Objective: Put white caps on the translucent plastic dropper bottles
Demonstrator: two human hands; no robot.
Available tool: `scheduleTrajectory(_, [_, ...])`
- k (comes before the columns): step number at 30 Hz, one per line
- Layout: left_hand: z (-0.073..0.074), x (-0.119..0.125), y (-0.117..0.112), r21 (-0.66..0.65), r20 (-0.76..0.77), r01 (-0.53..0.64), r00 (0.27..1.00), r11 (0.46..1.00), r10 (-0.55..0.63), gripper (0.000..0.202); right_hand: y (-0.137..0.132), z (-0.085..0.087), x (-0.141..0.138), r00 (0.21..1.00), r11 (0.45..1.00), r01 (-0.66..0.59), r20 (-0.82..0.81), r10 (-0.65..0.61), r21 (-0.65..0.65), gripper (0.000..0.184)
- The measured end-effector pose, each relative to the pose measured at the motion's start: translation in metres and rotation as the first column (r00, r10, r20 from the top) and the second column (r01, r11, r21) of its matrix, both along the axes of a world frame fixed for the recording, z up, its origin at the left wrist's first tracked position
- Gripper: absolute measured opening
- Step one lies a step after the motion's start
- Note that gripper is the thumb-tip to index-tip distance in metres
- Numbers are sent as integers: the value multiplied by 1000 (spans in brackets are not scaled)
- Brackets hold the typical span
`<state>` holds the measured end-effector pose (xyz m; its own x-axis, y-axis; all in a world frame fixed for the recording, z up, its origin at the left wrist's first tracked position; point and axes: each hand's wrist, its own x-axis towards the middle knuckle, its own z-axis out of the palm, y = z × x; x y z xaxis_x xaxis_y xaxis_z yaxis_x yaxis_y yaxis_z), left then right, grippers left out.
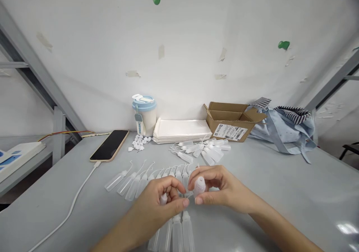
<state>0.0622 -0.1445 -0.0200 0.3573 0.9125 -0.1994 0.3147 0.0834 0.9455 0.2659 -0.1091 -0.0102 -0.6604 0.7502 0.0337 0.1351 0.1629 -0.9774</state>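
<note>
The gray tabletop [294,199] is carrying rows of translucent squeeze bottles [177,234]. The right hand [231,192] is pinching an open-necked bottle [199,186] firmly between thumb and fingers, its long axis running roughly upright, mouth uppermost. Just left of it, the left hand [153,204] is curling its fingers around a white conical tip [163,198], thumb and forefinger parting slightly.

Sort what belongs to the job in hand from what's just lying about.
Likely the job:
small bottle in right hand
pointed white piece in left hand
clear bottles
small white pieces

Apparently lying about:
phone
lidded cup
blue bag
cardboard box
</note>
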Motion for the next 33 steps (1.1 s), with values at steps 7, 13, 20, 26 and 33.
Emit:
scheduleTrajectory(7, [-7, 10, -5, 126, -71, -30, 997, 992, 39, 18, -1, -9, -3, 986, 976, -69, -164, 35, -207, 19])
scheduleTrajectory(13, [-10, 12, -10, 262, -131, -80, 984, 962, 118, 20, 2, -15, -4, 972, 944, -91, -234, 15, -317, 20])
scheduleTrajectory(20, [-5, 10, -7, 264, -113, -162, 974, 951, 198, 23, 0, -15, -6, 970, 948, -47, -240, -32, -316, 28])
scheduleTrajectory(26, [-7, 4, -3, 379, -157, -217, 943, 900, 293, 18, -4, -12, -11, 984, 973, 111, -115, -136, -203, 21])
scheduleTrajectory(33, [-10, 2, -4, 586, -170, -199, 918, 785, 359, 12, -8, -21, -13, 999, 982, -44, 22, 49, -182, 28])
